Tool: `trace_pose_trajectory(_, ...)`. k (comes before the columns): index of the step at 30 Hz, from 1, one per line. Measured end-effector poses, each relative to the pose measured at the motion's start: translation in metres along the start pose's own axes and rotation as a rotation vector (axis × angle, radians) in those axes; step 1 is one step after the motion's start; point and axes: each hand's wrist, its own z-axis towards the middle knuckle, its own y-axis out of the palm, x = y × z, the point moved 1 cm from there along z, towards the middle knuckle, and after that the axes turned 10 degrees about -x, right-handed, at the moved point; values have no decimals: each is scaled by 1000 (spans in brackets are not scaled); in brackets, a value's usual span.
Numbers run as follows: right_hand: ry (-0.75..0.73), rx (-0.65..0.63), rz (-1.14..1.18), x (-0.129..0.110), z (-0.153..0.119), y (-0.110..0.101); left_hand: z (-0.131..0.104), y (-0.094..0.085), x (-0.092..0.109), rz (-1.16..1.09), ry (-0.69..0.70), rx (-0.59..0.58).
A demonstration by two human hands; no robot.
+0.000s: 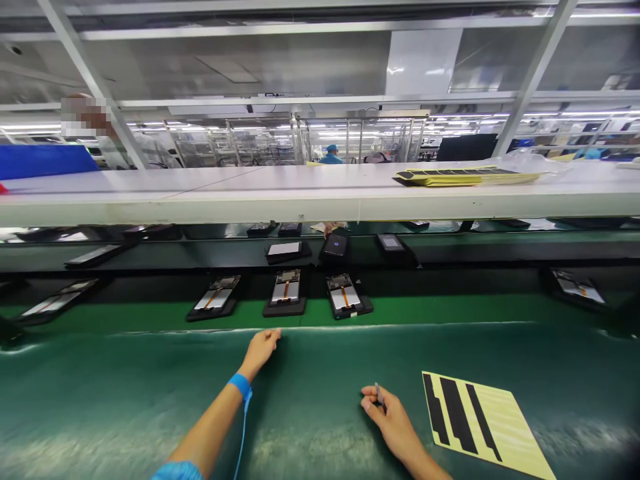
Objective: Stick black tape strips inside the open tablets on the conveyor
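Observation:
My left hand (263,348) is over the far edge of the green mat (320,407), its fingers loosely bent with nothing visible in them. Just beyond it, on a green strip, lie opened phone-like devices (286,288) on black trays, with white batteries and orange ribbon cables showing. Another such device (343,293) lies to the right, and one (218,293) to the left. My right hand (393,417), above the mat, pinches a thin grey tool (381,397); its exact kind is unclear. To its right lies a pale yellow sheet (505,420) with black adhesive strips (457,410).
A white shelf (225,183) crosses above the devices, with yellow-and-black sheets (450,177) on it. Further devices (335,245) rest on a dark level behind, where another person's hand (329,229) shows. A blue cord (243,427) hangs from my left wristband (241,385).

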Motion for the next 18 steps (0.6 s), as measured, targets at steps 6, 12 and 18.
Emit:
trace_pose_trajectory(6, 233, 216, 435, -34, 59, -15, -57, 37, -35, 220, 227, 15)
trace_pose_trajectory(12, 319, 409, 515, -78, 154, -37, -79, 48, -43, 358, 334, 101)
trace_pose_trajectory(18, 412, 500, 553, -93, 203, -34, -79, 47, -41, 400, 378, 133)
